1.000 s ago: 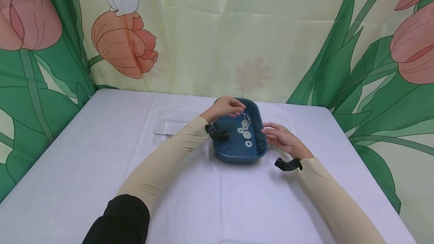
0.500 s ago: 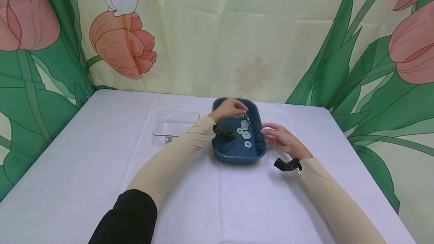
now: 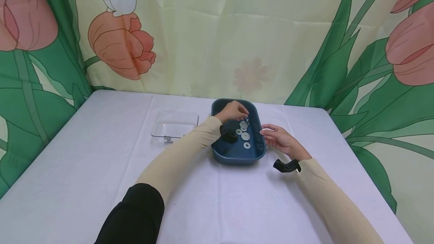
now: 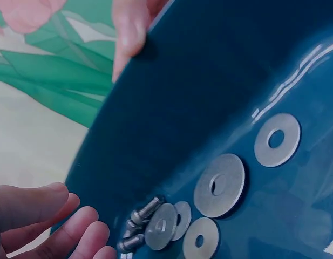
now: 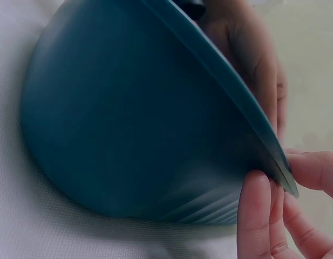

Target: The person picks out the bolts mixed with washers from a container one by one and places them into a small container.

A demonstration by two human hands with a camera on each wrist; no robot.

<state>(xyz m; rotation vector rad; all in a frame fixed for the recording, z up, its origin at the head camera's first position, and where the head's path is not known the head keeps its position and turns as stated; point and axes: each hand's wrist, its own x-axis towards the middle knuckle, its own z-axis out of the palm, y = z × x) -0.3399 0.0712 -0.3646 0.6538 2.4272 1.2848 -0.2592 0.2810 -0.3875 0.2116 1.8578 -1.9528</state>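
A dark blue tray [image 3: 237,158] holds several flat metal washers [image 4: 219,186] and a few small metal bolts [image 4: 147,211], some partly behind a washer. My left hand [image 3: 232,111] is inside the tray's far part, just over the bolts. In the left wrist view its fingers [image 4: 82,229] are loosely bent beside the bolts, with a gap and nothing held. My right hand [image 3: 280,141] pinches the tray's right rim; the right wrist view has the thumb on one side of the rim [image 5: 252,121] and fingers on the other.
Left of the tray stands a clear plastic box [image 3: 174,125], with small metal pieces [image 3: 167,139] near its front edge. A white cloth [image 3: 190,206] covers the table. Behind the table hangs a flower-printed curtain [image 3: 203,48].
My left hand has moved right and slightly lower over the tray, toward the bolts. The right hand stays at the rim. More of the clear box shows now.
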